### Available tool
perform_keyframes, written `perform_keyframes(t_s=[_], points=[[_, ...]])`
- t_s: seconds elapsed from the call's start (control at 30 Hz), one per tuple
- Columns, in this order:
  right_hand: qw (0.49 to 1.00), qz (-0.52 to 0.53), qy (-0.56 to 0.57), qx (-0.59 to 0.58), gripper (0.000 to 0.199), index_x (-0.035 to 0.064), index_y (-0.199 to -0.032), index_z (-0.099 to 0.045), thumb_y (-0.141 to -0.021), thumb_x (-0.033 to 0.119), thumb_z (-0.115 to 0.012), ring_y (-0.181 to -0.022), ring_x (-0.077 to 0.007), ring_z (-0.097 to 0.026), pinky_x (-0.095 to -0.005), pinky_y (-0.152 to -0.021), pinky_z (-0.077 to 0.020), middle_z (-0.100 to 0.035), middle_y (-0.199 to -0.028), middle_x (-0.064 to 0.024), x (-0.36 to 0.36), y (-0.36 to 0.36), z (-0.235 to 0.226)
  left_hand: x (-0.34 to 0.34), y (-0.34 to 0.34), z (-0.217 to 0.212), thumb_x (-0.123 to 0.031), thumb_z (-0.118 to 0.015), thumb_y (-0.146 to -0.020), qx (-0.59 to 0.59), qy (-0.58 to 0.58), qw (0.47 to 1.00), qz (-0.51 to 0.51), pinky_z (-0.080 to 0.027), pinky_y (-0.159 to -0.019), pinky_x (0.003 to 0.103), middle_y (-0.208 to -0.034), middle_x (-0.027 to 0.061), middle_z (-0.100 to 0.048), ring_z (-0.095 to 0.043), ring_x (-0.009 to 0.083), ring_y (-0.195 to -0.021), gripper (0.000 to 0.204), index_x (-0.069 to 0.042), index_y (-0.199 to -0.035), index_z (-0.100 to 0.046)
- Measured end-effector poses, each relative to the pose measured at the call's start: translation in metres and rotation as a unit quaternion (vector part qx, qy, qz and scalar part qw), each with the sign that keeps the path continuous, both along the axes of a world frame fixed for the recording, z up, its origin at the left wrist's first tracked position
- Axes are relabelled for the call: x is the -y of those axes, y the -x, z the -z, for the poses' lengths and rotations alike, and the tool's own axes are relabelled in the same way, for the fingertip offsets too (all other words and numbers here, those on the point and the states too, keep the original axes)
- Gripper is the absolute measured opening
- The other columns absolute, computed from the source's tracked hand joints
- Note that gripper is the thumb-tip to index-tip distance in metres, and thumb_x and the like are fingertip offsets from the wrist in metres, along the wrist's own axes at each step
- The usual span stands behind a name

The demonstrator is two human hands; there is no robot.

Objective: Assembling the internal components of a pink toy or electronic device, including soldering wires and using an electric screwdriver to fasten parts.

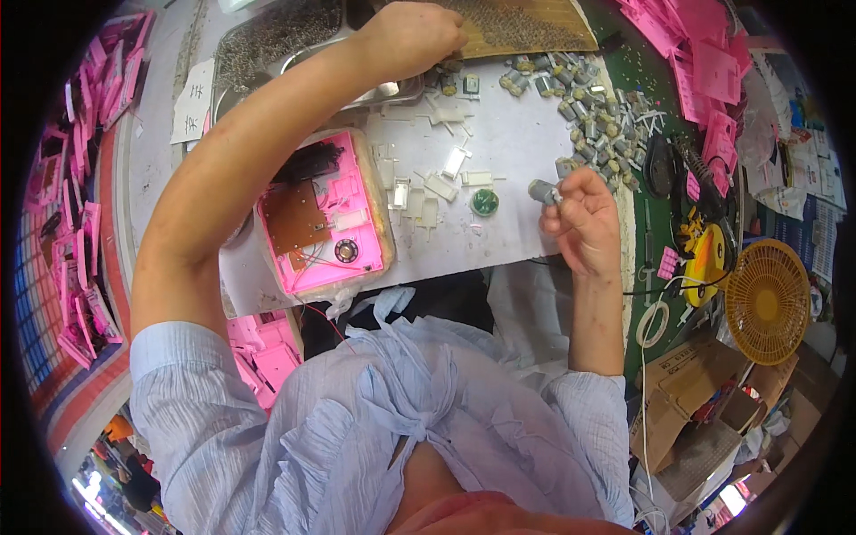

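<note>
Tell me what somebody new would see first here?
Probably the bright pink case on the white tabletop, left of middle, with a brown board inside. Next, the pile of small grey cylinders to the right, and the single cylinder pinched in the right grip. The round yellow fan at far right stands out too.

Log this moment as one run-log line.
Left hand: beside flat tan tray of tiny metallic-looking parts, contact unclear | right hand: pinching grey metal cylinder | nearby: open pink plastic housing

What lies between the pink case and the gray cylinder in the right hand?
Several white parts and a round green piece lie between the pink case and the gray cylinder; the head view shows this.
</note>
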State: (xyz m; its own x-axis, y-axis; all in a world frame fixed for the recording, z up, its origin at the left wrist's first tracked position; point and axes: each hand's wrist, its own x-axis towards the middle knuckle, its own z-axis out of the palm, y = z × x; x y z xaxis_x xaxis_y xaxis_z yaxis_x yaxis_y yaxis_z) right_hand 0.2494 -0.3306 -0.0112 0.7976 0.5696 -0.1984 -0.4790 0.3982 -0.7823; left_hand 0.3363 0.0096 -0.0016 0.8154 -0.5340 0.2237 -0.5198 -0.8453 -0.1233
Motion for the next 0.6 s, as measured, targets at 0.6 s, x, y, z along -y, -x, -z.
perform_keyframes(t_s=[0.6], points=[[0.716,-0.173,0.445,0.509,0.034,0.0061,-0.119,-0.072,-0.085,0.005,-0.071,-0.078,-0.0247,-0.066,-0.0343,-0.074,-0.0544,-0.069,-0.091,-0.0109,-0.03,-0.001,-0.009,0.006,0.214,-0.064,-0.001,-0.065,-0.096,-0.284,0.479,0.821,-0.124,-0.048,-0.07,0.026,-0.092,0.0048,-0.063,-0.06,0.0107,-0.081,0.007,0.004,-0.099,-0.065]])
